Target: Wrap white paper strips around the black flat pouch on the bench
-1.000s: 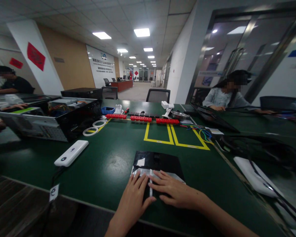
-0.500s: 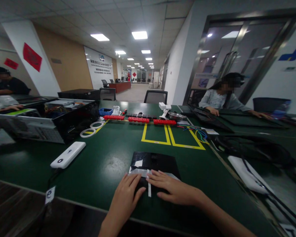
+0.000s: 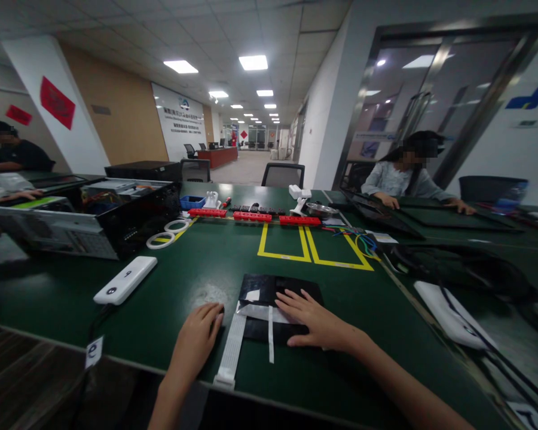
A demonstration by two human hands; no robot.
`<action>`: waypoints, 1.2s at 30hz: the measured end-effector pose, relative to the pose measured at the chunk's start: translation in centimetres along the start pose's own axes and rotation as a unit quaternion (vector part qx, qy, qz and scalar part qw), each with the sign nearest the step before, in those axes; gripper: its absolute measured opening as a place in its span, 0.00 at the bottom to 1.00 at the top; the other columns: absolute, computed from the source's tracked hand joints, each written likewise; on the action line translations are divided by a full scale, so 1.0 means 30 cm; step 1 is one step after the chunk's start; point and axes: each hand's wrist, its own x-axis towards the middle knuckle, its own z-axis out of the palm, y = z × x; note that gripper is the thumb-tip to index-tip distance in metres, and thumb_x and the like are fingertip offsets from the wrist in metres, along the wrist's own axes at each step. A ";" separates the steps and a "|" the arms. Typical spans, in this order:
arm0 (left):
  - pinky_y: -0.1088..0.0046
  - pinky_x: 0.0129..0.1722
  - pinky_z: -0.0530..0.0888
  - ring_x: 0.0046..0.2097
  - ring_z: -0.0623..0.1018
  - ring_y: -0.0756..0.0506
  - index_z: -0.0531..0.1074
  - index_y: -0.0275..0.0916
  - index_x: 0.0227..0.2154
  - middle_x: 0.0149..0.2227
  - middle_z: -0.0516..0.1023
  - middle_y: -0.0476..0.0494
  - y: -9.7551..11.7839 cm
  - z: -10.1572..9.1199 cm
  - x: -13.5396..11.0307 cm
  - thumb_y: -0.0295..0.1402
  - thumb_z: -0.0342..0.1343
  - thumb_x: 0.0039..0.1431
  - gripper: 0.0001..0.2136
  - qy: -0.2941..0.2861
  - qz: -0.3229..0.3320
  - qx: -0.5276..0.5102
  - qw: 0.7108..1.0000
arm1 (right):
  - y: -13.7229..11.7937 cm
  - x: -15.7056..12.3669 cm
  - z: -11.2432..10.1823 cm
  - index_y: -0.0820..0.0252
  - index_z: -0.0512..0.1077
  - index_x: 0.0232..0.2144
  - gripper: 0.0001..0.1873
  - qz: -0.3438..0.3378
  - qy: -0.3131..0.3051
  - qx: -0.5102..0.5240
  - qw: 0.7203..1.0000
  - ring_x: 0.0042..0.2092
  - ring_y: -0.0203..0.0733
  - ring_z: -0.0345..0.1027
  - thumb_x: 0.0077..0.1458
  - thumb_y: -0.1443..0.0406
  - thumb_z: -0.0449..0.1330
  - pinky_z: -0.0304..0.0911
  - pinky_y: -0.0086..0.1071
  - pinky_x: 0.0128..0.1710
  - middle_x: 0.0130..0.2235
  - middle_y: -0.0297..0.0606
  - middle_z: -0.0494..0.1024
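A thin black panel (image 3: 260, 331) lies on the green table in front of me, with a silvery strip (image 3: 255, 312) across it and a narrow white strip (image 3: 271, 343) running down. From its left side a flat white ribbon cable (image 3: 232, 346) hangs toward the table's front edge, ending in a white connector (image 3: 225, 381). My right hand (image 3: 311, 319) rests on the panel's right part, fingers spread. Left of the cable, my left hand (image 3: 199, 334) is low over the table with curled fingers; a small dark spot shows at its fingertips, too small to name.
An opened computer case (image 3: 112, 227) stands at the left, behind a white power bank (image 3: 125, 280). Red blocks (image 3: 252, 216), white tape rings (image 3: 160, 240) and yellow outlines (image 3: 284, 258) lie farther back. A person (image 3: 407, 173) sits at right; another sits far left.
My left hand has come off the panel and moved left, uncovering the ribbon cable. My right hand has shifted slightly up and right on the panel, its fingers spreading.
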 end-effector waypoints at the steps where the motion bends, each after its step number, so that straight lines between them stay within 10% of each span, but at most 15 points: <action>1: 0.60 0.51 0.70 0.49 0.75 0.42 0.74 0.40 0.45 0.46 0.77 0.42 0.002 0.002 -0.001 0.33 0.47 0.63 0.13 -0.002 0.009 0.008 1.000 | 0.004 -0.001 -0.005 0.50 0.43 0.64 0.44 0.001 -0.007 0.004 1.000 0.66 0.52 0.28 0.51 0.44 0.55 0.23 0.57 0.61 0.67 0.41 0.42; 9: 0.59 0.52 0.68 0.51 0.73 0.41 0.72 0.38 0.47 0.48 0.76 0.39 0.000 0.007 -0.005 0.33 0.47 0.63 0.14 -0.010 0.028 0.029 0.999 | 0.083 -0.047 -0.061 0.47 0.44 0.64 0.50 0.056 -0.022 0.022 0.998 0.66 0.54 0.30 0.44 0.50 0.63 0.22 0.62 0.59 0.66 0.40 0.43; 26: 0.58 0.52 0.69 0.50 0.73 0.40 0.73 0.39 0.47 0.48 0.76 0.40 0.004 0.002 -0.009 0.34 0.48 0.62 0.14 0.003 0.030 0.024 0.999 | 0.518 -0.395 -0.202 0.50 0.47 0.64 0.48 0.266 0.040 0.051 0.962 0.66 0.54 0.28 0.41 0.60 0.60 0.35 0.51 0.62 0.66 0.38 0.43; 36: 0.56 0.51 0.69 0.50 0.74 0.40 0.74 0.42 0.45 0.46 0.77 0.42 0.002 0.001 -0.007 0.34 0.49 0.62 0.13 0.000 0.064 0.022 0.998 | 0.571 -0.428 -0.205 0.59 0.68 0.53 0.35 0.293 0.142 -0.003 0.946 0.60 0.55 0.54 0.43 0.53 0.57 0.50 0.43 0.59 0.60 0.46 0.61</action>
